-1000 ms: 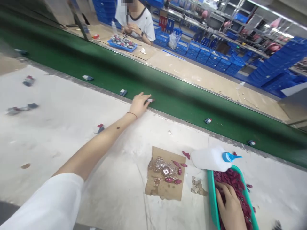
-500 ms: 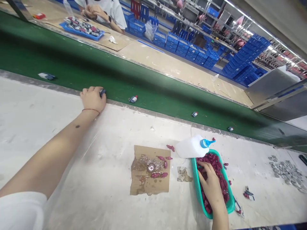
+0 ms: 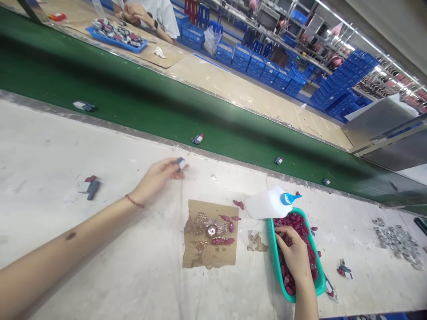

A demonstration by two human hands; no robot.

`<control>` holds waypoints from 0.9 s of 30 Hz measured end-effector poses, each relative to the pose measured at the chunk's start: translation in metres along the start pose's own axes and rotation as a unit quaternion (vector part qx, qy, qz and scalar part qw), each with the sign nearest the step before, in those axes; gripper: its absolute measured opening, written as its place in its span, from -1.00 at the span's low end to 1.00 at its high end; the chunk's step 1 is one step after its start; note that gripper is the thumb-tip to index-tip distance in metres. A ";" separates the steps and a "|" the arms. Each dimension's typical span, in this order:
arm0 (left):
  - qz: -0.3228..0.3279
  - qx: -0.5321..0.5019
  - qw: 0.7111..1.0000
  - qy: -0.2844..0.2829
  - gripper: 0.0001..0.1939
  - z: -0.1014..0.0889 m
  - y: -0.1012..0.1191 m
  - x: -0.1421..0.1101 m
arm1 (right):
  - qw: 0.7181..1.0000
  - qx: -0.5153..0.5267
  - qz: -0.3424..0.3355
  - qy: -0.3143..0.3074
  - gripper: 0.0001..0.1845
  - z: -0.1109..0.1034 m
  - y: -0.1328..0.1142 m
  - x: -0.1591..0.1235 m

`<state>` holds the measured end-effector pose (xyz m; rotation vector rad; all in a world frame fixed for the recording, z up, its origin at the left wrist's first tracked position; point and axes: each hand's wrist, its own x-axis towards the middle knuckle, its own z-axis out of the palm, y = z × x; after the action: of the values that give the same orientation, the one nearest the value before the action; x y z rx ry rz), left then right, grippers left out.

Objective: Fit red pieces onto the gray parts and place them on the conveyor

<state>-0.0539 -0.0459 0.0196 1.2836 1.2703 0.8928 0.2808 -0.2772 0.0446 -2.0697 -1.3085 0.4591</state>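
White bench (image 3: 66, 146) fills lower frame; green conveyor belt (image 3: 140, 102) crosses upper left to right. Teal basket (image 3: 274, 258) at lower right is seen full of maroon pieces (image 3: 300, 224); right hand (image 3: 295, 255) is buried in them, grip cannot be told. Small dark part (image 3: 180, 163) at centre is pinched by left hand (image 3: 156, 180), detail blurred. Glue bottle (image 3: 267, 204) is laid on the basket's far rim.

- White, scuffed surface (image 3: 66, 146) ran along the near side.
- Green conveyor belt (image 3: 140, 95) crossed behind it, metal-edged.
- Tan surface (image 3: 240, 91) lay beyond the belt.
- Stacked blue crates (image 3: 336, 95) and metal shelving (image 3: 300, 22) filled the back, brightly lit overhead.
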 end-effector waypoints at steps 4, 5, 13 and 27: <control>-0.078 -0.120 0.983 -0.112 -0.38 0.015 0.001 -0.048 | 0.995 0.089 0.047 0.026 -0.61 -0.003 -0.002 -0.001; -0.091 -0.130 0.978 -0.133 -0.39 0.018 0.001 -0.058 | 0.988 0.134 0.064 0.040 -0.61 -0.004 -0.004 -0.003; -0.143 -0.180 0.947 -0.224 -0.49 0.030 -0.017 -0.097 | 0.902 0.417 0.106 0.003 -0.68 0.008 -0.052 -0.016; -0.069 -0.256 0.949 -0.172 -0.53 0.036 -0.028 -0.096 | 0.962 0.185 -0.033 -0.199 -0.69 0.096 -0.088 0.001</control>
<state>-0.0381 -0.1499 0.0033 0.8751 0.7733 0.7890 0.1652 -0.2187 0.0339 -1.6681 -1.3818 1.0463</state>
